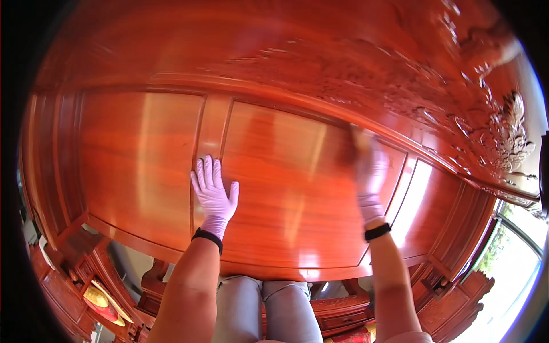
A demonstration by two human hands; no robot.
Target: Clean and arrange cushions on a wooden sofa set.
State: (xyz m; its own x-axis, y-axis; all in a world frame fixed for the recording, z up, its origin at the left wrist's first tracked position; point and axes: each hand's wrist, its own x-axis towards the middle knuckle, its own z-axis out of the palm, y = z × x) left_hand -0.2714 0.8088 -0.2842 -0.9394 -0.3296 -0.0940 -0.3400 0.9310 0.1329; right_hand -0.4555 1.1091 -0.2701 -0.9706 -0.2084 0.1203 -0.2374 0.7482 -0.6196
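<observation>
A large polished reddish wooden furniture surface with framed panels spreads before me. My left hand, in a pale purple glove, lies flat on it with fingers spread, over the dividing strip between two panels. On the right, my right hand, gloved alike, is motion-blurred near the far edge of the middle panel. A blurred brownish thing shows at its fingers; what it is, and how the hand holds it, cannot be made out. Both wrists bear black bands.
Beyond the panels rises a carved wooden back with raised ornament at its right. Below stand other carved wooden furniture and a red and gold cushion. A bright window is at the right.
</observation>
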